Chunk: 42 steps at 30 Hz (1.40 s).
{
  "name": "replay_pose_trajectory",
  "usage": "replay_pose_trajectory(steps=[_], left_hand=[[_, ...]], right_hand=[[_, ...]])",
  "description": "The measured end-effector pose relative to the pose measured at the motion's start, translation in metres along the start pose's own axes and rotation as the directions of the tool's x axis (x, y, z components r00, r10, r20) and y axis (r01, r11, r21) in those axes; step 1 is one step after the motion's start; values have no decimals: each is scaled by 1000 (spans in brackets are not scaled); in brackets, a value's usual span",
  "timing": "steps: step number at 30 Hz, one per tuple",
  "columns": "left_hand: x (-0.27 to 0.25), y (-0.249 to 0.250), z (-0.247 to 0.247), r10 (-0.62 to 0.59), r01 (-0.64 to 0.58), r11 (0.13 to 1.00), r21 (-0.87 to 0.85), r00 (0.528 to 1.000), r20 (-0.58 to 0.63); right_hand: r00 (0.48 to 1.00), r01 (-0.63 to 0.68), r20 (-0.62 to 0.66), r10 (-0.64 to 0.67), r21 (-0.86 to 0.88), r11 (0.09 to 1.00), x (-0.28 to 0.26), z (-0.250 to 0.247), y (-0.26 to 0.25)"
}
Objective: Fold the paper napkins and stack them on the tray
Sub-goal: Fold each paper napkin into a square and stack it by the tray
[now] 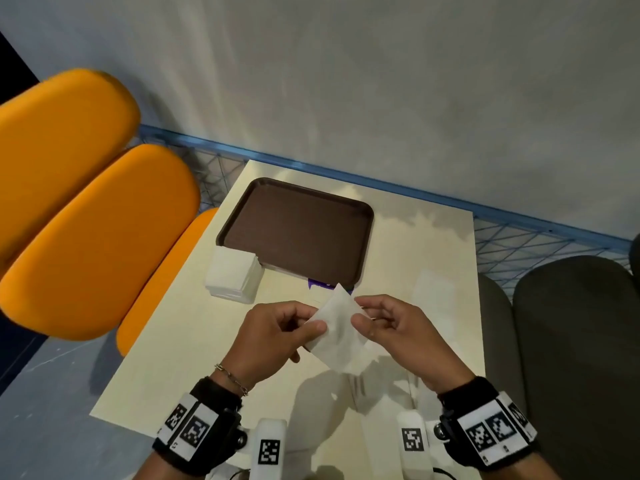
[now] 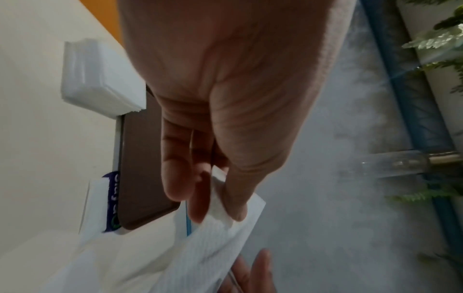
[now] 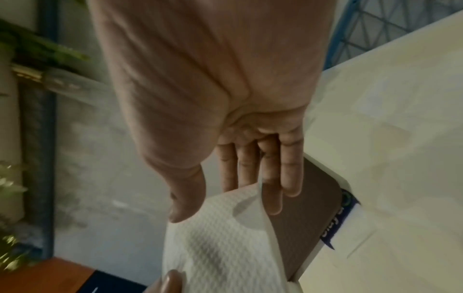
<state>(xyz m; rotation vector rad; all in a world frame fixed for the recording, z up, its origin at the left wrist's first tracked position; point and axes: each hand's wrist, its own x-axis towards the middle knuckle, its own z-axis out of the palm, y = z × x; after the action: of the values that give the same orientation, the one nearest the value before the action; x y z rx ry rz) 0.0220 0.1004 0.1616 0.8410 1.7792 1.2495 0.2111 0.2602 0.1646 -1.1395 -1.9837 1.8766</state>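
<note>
A white paper napkin (image 1: 337,327) is held up above the cream table (image 1: 194,358), between both hands. My left hand (image 1: 277,336) pinches its left edge between thumb and fingers, as the left wrist view shows at the napkin (image 2: 218,234). My right hand (image 1: 391,327) pinches the right edge, thumb on the napkin (image 3: 220,247) and fingers behind it. A brown tray (image 1: 298,230) lies bare beyond the hands. A stack of white napkins (image 1: 235,273) stands at the tray's near left corner, also seen as the stack (image 2: 100,79).
A purple and white packet (image 1: 317,283) pokes out from under the tray's near edge. Orange chairs (image 1: 86,202) stand left of the table and dark grey seats (image 1: 571,341) right. A blue wire fence (image 1: 519,237) and a grey wall are behind.
</note>
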Motion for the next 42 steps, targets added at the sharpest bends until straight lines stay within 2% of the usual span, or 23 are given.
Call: replay_pose_trajectory(steps=[3,5,9,12,17,19,21,23,25,30,32,37,42], left_hand=[[4,0,-13,1,-2,1000,27,999,43],[6,0,-19,11,-11,999,34,1000,5],[7,-7,-34,41,-37,998,43,993,-110],[7,-13,-44,42,-39,999,27,988,-149],[8,-19,-59,-34,19,996,-86,985,-171],[8,-23,-66,-68,42,990,-132,978,-198],[9,-31,-75,-111,73,982,-174,969,-219],[10,-38,-84,-127,94,982,-165,972,-199],[11,-44,-92,-132,121,988,-98,984,-122],[19,-49,-98,-125,124,992,24,991,56],[24,-45,-95,-95,88,989,115,994,61],[29,-53,-106,-145,142,985,97,989,34],[28,-69,-134,-200,198,979,-47,978,-61]], right_hand=[[995,95,21,-93,-101,990,10,14,-16],[993,118,-5,-119,-135,984,17,20,-20],[997,75,1,-75,-24,997,26,32,-21],[998,59,14,-60,42,997,30,40,-20],[997,-14,75,8,80,997,37,54,-23],[990,-63,128,55,61,996,39,57,-26],[989,-97,114,95,10,995,43,60,-24],[990,-125,67,126,-28,992,48,61,-21],[990,-125,62,130,-75,989,51,66,-21],[985,-40,151,87,-293,955,60,90,-30],[979,20,196,56,-364,931,67,102,-32],[975,31,217,58,-385,922,80,114,-34],[973,-26,213,92,-293,956,92,119,-32]])
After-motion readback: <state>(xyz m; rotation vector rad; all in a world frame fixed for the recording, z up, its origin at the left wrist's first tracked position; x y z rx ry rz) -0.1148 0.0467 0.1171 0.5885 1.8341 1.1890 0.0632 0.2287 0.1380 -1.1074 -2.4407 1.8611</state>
